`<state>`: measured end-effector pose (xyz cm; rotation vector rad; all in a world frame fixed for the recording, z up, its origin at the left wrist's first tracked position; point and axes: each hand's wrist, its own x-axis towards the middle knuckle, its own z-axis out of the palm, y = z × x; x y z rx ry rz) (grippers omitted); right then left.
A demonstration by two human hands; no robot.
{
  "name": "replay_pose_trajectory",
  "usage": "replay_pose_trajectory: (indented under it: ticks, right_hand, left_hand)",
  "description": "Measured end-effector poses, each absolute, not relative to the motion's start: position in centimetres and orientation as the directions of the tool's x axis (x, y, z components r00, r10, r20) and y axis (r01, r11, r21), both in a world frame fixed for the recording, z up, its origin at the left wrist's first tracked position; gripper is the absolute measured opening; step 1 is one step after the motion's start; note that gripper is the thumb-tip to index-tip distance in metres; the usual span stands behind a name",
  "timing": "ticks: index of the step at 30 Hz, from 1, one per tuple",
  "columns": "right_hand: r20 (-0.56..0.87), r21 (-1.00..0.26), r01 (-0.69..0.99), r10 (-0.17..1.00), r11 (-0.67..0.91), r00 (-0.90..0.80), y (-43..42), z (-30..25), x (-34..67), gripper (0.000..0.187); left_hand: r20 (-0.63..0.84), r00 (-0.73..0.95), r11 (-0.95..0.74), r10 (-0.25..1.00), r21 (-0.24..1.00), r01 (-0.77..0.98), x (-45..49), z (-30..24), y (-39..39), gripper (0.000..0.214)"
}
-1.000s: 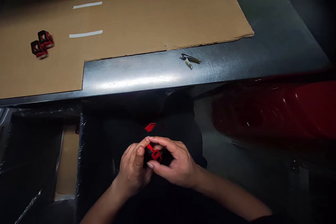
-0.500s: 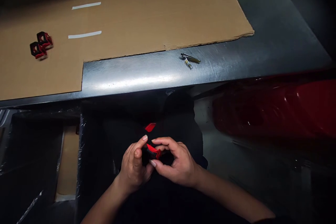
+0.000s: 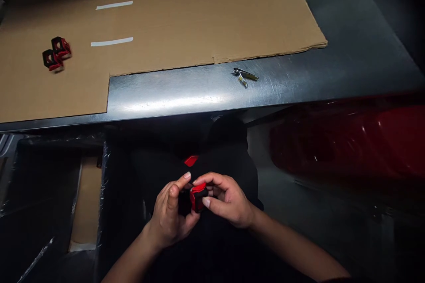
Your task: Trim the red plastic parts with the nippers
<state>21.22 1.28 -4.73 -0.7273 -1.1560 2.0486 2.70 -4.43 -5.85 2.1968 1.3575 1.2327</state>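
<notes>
Both hands meet low in the view over a dark lap, below the table's front edge. My left hand (image 3: 171,214) and my right hand (image 3: 229,203) pinch a small red and black plastic part (image 3: 198,197) between fingertips and thumbs. A loose red piece (image 3: 191,160) lies just above the hands on the dark cloth. Two finished-looking red and black parts (image 3: 56,53) sit together on the cardboard sheet (image 3: 186,22) at far left.
A steel table (image 3: 172,95) carries the cardboard, which bears two white tape strips (image 3: 112,23). A small metal clip tool (image 3: 245,75) lies on the bare steel. A black bin lined with plastic (image 3: 49,194) stands lower left; a red glossy bag (image 3: 352,141) sits at right.
The red and black part has been turned in my fingers, and its red face now points toward me. My right thumb has shifted onto its side. The view has drifted slightly.
</notes>
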Motion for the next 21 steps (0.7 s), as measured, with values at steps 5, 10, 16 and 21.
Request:
replay_pose_trajectory:
  ticks: [5, 10, 16, 21]
  right_hand:
    - [-0.171, -0.745, -0.367, 0.692, -0.556, -0.701, 1.6, -4.8, 21.3, 0.024]
    - [-0.183, -0.691, -0.381, 0.659, -0.614, -0.729, 1.8, -5.0, 21.3, 0.026]
    - [-0.226, -0.623, -0.368, 0.609, -0.69, -0.76, 1.6, -5.2, 21.1, 0.028]
    - [-0.247, -0.559, -0.375, 0.581, -0.739, -0.776, 1.8, -4.9, 20.9, 0.028]
  left_hand:
    - [0.501, 0.194, -0.522, 0.843, 0.675, 0.521, 2.9, -4.9, -4.2, 0.109]
    - [0.454, 0.185, -0.485, 0.872, 0.747, 0.455, 3.1, -3.8, -4.0, 0.108]
    - [0.4, 0.22, -0.456, 0.89, 0.797, 0.396, 3.5, -3.3, -4.1, 0.104]
    - [0.368, 0.204, -0.421, 0.907, 0.819, 0.391, 3.7, -3.1, -4.1, 0.102]
